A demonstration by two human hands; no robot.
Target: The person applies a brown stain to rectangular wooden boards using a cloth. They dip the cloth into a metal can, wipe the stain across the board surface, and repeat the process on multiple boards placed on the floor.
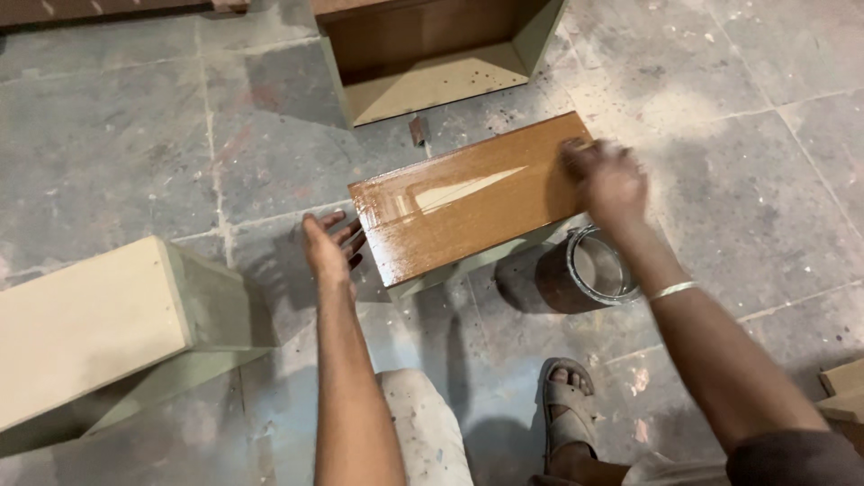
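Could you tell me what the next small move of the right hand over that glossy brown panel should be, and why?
Probably a stroke back along the brown panel toward the left hand. The right hand, blurred, sits at the panel's far right end, apparently rubbing something small I cannot identify; the left hand steadies the near-left edge. The surface shines wet, and an open tin stands beside it.

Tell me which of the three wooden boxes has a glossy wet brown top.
The middle box, between both hands; the left and far boxes have dull pale faces.

Hands [333, 247] [610, 183] on glossy brown panel [459, 202]
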